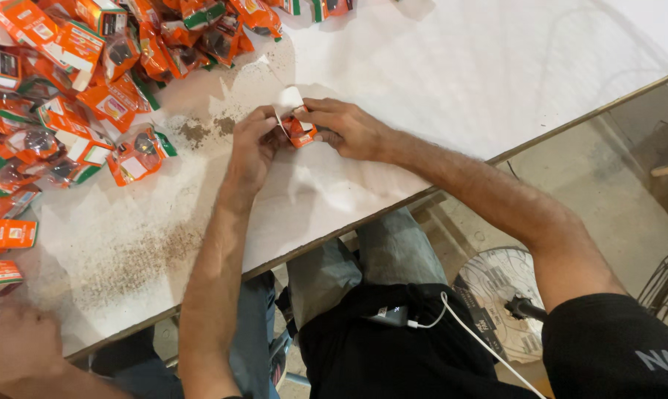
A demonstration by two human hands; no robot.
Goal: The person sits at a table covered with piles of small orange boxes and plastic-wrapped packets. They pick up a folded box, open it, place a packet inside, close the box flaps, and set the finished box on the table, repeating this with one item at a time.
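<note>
Reaching forward from the near table edge, we stretch both forearms over the white table (452, 81) and bring our hands together near its middle. Our left hand (254, 144) is bent at the wrist, fingers curled round the left side of one small orange packet (300, 131) and pinching a white flap (288, 100) that stands up from it. Our right hand (346, 127) lies knuckles up, fingertips closed on the packet's right side, so both hands grip the same packet just above the tabletop. At the near left corner another person's hand (12, 347) rests on the table, one only. Farther left, one loose orange packet (136, 157) lies apart from the rest. Beyond it, along the far left, is a heap of orange packets (68, 66), too many and too overlapped to count.
</note>
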